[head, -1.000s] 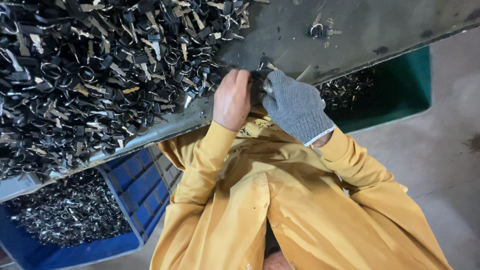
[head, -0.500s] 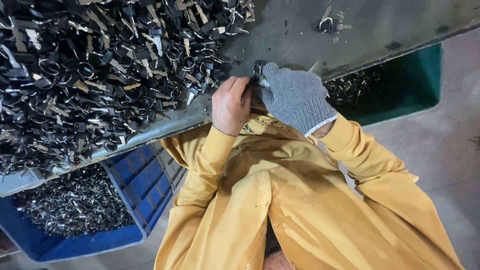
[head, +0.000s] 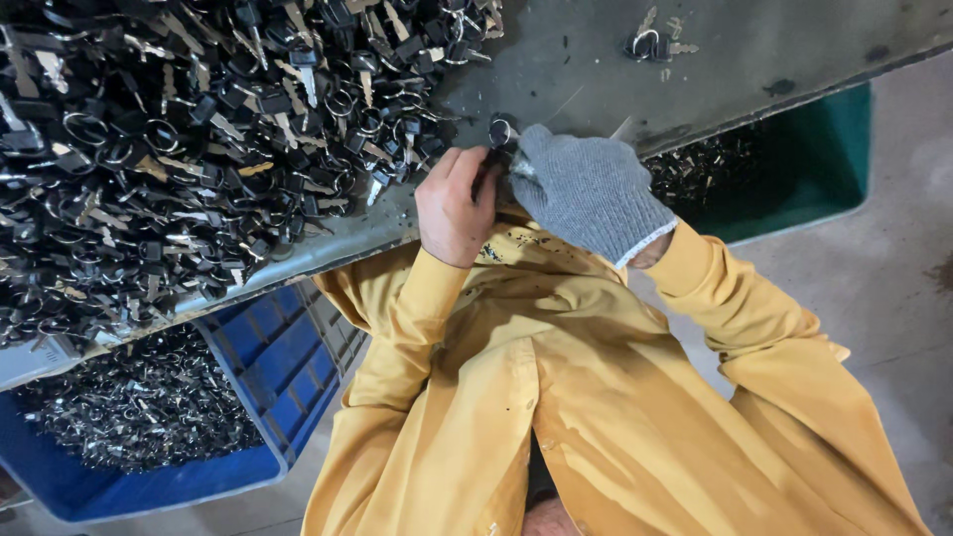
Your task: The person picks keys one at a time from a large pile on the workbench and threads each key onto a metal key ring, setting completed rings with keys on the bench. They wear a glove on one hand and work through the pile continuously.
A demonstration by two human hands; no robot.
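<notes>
My bare left hand [head: 455, 206] and my right hand [head: 586, 191], in a grey knit glove, meet at the near edge of a grey metal table [head: 586, 69]. Between the fingertips of both hands sits a small black-headed key with a metal ring [head: 501, 134]. The fingers hide most of it. A large heap of black-headed keys and rings [head: 199, 149] covers the left part of the table, just left of my left hand. My yellow sleeves fill the lower view.
A small bunch of keys [head: 655, 42] lies alone on the table's far right. Under the table, a blue crate [head: 268, 367] holds shiny metal pieces at the left. A green crate [head: 804, 169] with dark keys stands at the right on a concrete floor.
Both hands stay pressed together on the key and ring at the table edge, with only slight finger movement. The view has shifted a little.
</notes>
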